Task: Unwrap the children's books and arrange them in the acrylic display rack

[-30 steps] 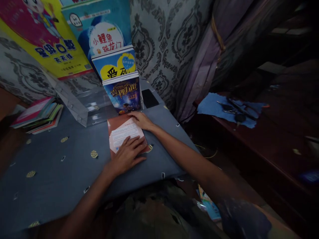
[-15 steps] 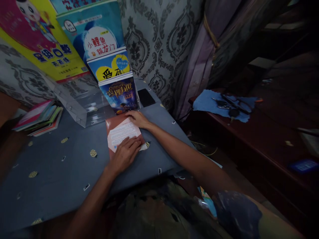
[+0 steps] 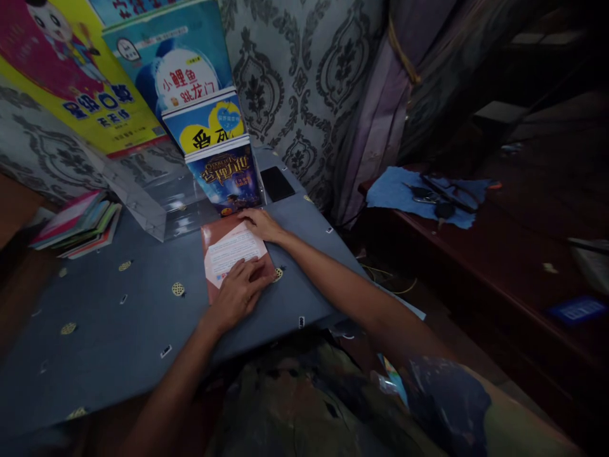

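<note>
A booklet (image 3: 233, 254) with a reddish-brown cover and a pale panel of printed text lies on the grey cloth-covered table. My left hand (image 3: 239, 289) rests over its lower part, fingers extended across the text and partly hiding it. At the upper right corner of the booklet, my right hand (image 3: 261, 225) lies with its fingers stretched over the edge. Just behind, a blue-purple book (image 3: 226, 178) stands upright at the front of a row of books, close to the right fingertips.
A clear plastic stand (image 3: 157, 216) is left of the upright books. Further left lies a stack of thin books (image 3: 78, 225). A black phone (image 3: 277, 184) lies near the wall. On the dark red bench (image 3: 476, 266) at right, a blue cloth (image 3: 385, 190) carries glasses and keys.
My left fingers have shifted slightly on the booklet, and a white corner below its right edge no longer shows. My right hand stays at the upper corner. The view has moved a little.
</note>
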Action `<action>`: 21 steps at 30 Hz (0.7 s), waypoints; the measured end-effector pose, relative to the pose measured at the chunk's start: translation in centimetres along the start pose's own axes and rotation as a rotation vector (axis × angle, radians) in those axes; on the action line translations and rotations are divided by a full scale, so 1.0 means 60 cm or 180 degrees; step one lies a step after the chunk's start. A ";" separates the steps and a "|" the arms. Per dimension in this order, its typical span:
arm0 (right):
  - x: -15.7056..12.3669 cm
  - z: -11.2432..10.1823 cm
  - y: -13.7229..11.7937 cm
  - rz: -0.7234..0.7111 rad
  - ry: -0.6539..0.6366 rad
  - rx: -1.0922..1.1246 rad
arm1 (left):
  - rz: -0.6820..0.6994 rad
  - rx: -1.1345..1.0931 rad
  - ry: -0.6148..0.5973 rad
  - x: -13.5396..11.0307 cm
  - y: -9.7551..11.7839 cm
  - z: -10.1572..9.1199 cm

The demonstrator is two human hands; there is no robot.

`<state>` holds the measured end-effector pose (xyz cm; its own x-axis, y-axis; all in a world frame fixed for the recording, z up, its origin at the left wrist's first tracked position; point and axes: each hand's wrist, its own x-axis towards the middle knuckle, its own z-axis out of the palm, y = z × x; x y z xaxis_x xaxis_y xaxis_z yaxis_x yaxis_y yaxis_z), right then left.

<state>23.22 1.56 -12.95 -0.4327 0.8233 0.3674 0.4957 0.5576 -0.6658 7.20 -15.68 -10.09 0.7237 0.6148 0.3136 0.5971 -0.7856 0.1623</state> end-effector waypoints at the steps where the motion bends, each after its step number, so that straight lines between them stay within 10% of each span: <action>1: 0.000 0.000 0.000 -0.0011 0.0001 -0.0006 | -0.0021 -0.0052 0.0007 0.000 0.000 0.000; 21: -0.073 -0.011 -0.088 0.0009 -0.0422 -0.1423 | -0.1207 0.0241 0.0090 -0.054 0.001 0.003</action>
<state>23.01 -4.94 -10.58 -0.5091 0.8204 0.2604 0.7603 0.5704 -0.3109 4.93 -17.70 -11.27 0.4373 0.8577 0.2704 0.8452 -0.4947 0.2024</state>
